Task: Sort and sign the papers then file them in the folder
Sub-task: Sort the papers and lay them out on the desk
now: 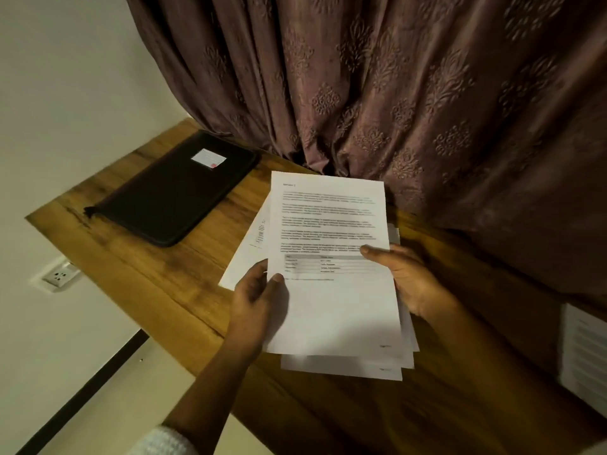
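Sorting, I judge — my left hand (254,297) and right hand (405,274) pinch the papers (341,369); next, slide the top sheet (328,224) free.

A wooden tabletop (138,267) with a strong brown grain runs into a corner of the room. Behind it hangs a heavy mauve-brown curtain (394,93) in deep folds, embossed with a repeated floral motif, its lower edge gathered on the wood. To the left stands a plain cream wall (65,77), carrying a white socket (59,276) below the tabletop's edge. A dark strip (85,387) separates the wall from the pale floor (131,408). The light is dim and warm, with the right side in shadow.
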